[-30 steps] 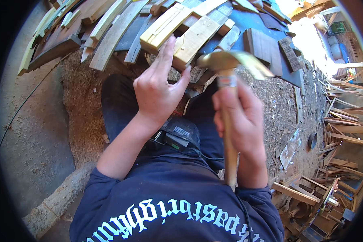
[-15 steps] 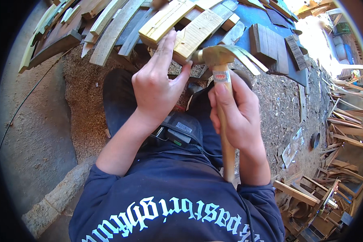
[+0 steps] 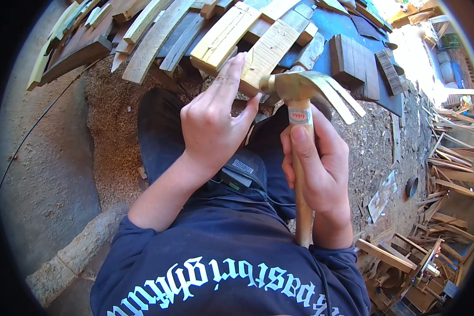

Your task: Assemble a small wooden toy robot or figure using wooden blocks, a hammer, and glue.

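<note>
My right hand (image 3: 321, 163) is wrapped round the wooden handle of a claw hammer (image 3: 303, 137), held upright. The hammer's striking face is beside the near end of a pale wooden block (image 3: 271, 47), its claw pointing right; whether they touch I cannot tell. My left hand (image 3: 210, 124) grips that block's near end. Its fingers lie stretched along the block's left side, and the thumb presses near the lower right corner. A second pale block (image 3: 226, 37), with a crack along its top, lies left of those fingers. Both blocks rest among other wood pieces.
Several wood strips (image 3: 160, 39) cover the left of the blue work surface (image 3: 326, 23). Dark blocks (image 3: 353, 60) stand at its right edge. Sawdust (image 3: 116, 137) covers the floor, a log (image 3: 79, 255) lies at lower left, and scrap wood (image 3: 453, 174) is heaped at right.
The hammer and my right hand have shifted slightly right and lower. My left hand stays on the block's end. The wood pieces appear a little farther right in the view.
</note>
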Demonstrator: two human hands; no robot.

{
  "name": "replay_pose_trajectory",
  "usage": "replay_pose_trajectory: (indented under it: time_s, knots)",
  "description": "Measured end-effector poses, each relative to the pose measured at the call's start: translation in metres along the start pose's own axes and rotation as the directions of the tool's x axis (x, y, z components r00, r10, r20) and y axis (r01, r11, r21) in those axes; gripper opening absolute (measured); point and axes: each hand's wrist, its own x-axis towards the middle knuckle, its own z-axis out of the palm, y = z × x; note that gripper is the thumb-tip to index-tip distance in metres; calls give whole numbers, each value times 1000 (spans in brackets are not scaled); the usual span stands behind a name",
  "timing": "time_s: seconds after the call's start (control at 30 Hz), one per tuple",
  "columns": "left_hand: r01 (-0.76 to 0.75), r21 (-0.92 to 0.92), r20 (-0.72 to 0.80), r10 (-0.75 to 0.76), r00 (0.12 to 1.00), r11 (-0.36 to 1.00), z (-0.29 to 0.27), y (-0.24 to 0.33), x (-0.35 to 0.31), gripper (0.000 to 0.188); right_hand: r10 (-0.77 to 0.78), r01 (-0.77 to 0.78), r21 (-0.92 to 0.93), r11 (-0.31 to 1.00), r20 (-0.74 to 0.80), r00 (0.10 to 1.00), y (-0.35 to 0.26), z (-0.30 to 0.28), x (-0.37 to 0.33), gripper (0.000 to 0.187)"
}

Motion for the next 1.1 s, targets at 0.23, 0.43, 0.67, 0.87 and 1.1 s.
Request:
replay_pose_trajectory:
  time_s: [0.23,0.43,0.67,0.87,1.1]
  knots:
    - [12,8,-15,-12,1000,1000,0,-1,1,68,-9,10,25,1000,-63,998,-8,-3,-14,39]
    - [21,22,-8,-20,1000,1000,0,-1,0,68,2,-2,38,999,-2,1000,-5,-9,-8,39]
    - [-6,27,-9,6,1000,1000,2,-3,1,69,31,-32,66,997,11,999,2,-8,-8,43]
    - [24,42,34,-25,999,999,-2,-2,0,67,97,-102,56,993,84,992,11,-10,7,41]
    - [-6,195,190,-31,981,981,-30,10,22,70,-35,35,123,992,2,999,23,-28,-16,45]
